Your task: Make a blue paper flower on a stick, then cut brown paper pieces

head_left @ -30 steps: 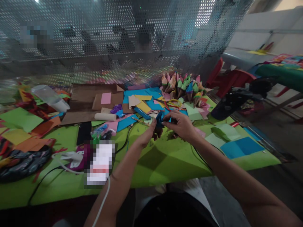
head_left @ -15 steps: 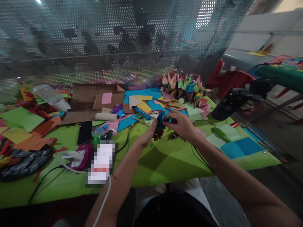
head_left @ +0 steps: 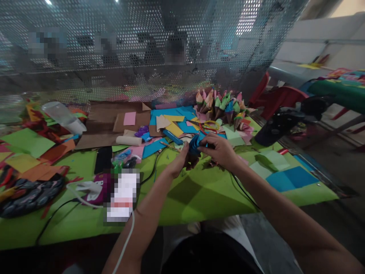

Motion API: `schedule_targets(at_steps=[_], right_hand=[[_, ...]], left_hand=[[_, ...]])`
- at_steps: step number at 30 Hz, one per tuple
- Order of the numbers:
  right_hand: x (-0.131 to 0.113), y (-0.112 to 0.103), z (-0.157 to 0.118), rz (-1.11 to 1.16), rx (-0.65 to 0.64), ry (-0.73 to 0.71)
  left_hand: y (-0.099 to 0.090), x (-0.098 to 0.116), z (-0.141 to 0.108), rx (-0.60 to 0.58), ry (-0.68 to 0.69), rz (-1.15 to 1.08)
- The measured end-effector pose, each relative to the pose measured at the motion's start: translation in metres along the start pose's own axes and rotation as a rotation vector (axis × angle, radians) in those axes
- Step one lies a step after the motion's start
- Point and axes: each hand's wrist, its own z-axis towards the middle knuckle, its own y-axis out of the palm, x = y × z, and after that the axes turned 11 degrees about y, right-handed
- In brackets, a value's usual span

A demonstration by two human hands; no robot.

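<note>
A small blue folded paper piece [head_left: 194,144] is held between my two hands above the green table [head_left: 196,194]. My left hand [head_left: 182,161] is closed round its lower left side, thumb upright against it. From the right, my right hand [head_left: 218,150] pinches its upper edge with thumb and fingertips. Just behind lie scissors with yellow and red handles [head_left: 211,125], a blue cutter-like tool [head_left: 173,137] and a pencil [head_left: 169,145]. Several paper cones with coloured tips [head_left: 225,104] stand in a cluster beyond my right hand.
Brown paper [head_left: 99,125], a black phone [head_left: 103,160], a purple power strip [head_left: 99,188] with cables and a blurred bright screen [head_left: 123,196] lie left. Blue sheets [head_left: 292,179] and a dark bottle-like object [head_left: 266,131] are right. A perforated screen [head_left: 128,49] rises behind.
The view has shifted very slightly. Both hands remain on the blue paper, and more of its blue folds shows between my fingers.
</note>
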Motion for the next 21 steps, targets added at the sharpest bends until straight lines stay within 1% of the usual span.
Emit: schedule_targets(at_steps=[2,5,7,11,13,17,21], right_hand=[[-0.001,0.0,-0.001,-0.015,0.017,0.001],[-0.006,-0.001,-0.004,-0.05,0.087,0.001],[-0.011,-0.003,-0.007,-0.067,0.121,-0.027],[-0.021,-0.005,-0.014,-0.093,0.088,-0.132],[-0.022,-0.003,-0.016,-0.117,0.072,-0.162],[-0.02,0.003,-0.02,-0.186,0.073,-0.197],[-0.017,0.006,-0.021,-0.257,0.1,-0.188]], left_hand=[[0.0,0.001,0.0,0.014,-0.013,0.01],[-0.001,0.003,-0.001,0.045,-0.02,0.017],[-0.002,0.003,0.0,0.042,-0.018,0.007],[-0.002,0.002,0.0,-0.002,0.021,-0.01],[-0.002,0.002,-0.001,-0.018,0.036,-0.01],[-0.001,0.003,-0.002,-0.037,0.031,-0.013],[0.0,0.003,-0.002,-0.075,0.026,-0.01]])
